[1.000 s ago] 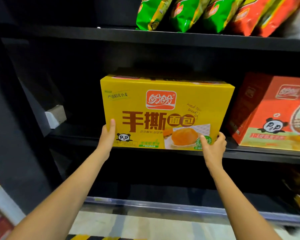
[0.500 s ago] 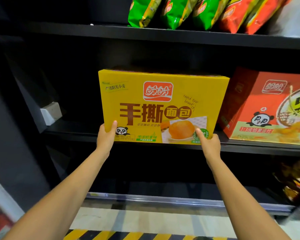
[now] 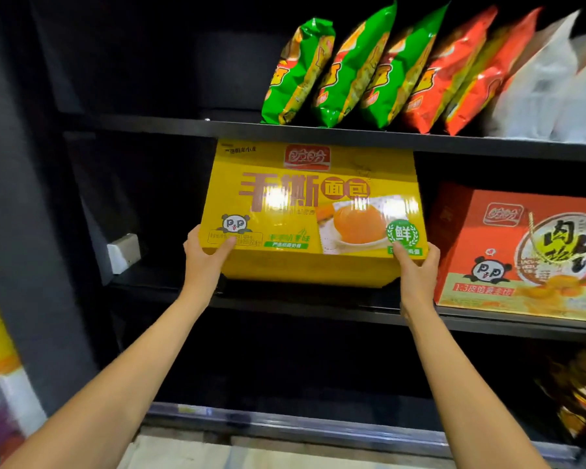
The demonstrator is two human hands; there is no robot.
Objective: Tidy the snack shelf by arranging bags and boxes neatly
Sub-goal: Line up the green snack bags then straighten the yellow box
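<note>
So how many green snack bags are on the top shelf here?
3, all leaning in a row at the left end of the bags on the top shelf: leftmost, middle, rightmost, next to the red ones. More may sit hidden behind them.

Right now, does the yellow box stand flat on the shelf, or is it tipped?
Tipped. The yellow box leans back, its underside showing above the shelf, both hands gripping its lower corners.

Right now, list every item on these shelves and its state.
Yellow box: tilted, front bottom edge lifted, held at both lower corners.
Left hand: gripping the left corner.
Right hand: gripping the right corner.
Red box: resting on the shelf, untouched.
Snack bags: leaning in a row.
</note>
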